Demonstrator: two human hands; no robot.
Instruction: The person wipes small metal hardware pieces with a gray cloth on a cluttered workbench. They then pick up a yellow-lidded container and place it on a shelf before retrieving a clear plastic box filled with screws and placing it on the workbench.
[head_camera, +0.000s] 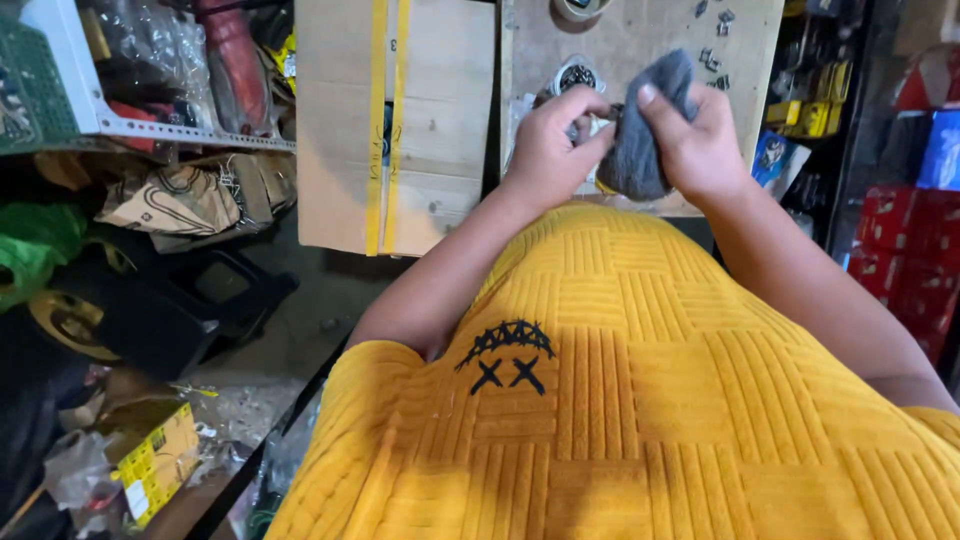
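Both hands above the bench: right hand grips a grey cloth; left hand pinches a small part against it. Best wiped with firm, short strokes, cloth wrapped close.

We see a pale wooden surface at the top of the head view. On it lie small metal clips (scattered near its far right corner), a tape roll at the far edge, and a round dark-patterned piece.
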